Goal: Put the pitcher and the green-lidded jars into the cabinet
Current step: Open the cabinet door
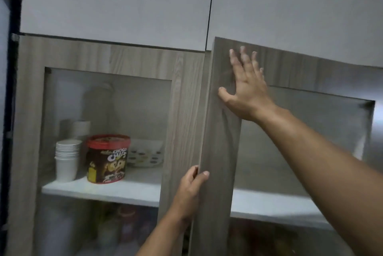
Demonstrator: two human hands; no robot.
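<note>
A wood-grain cabinet with two glass-paned doors fills the view. The left door (182, 110) is closed. The right door (219, 152) stands slightly ajar, its inner edge swung out toward me. My left hand (191, 189) grips that edge low down, fingers curled around it. My right hand (246, 88) lies flat against the top of the right door's frame, fingers spread. No pitcher and no green-lidded jars can be made out clearly; blurred items show behind the lower glass.
Behind the left glass, a white shelf (103, 191) carries a stack of white paper cups (67, 158), a red-lidded choco chips tub (107, 158) and a spotted white dish (145, 155). Plain white upper cabinet doors (124, 3) sit above.
</note>
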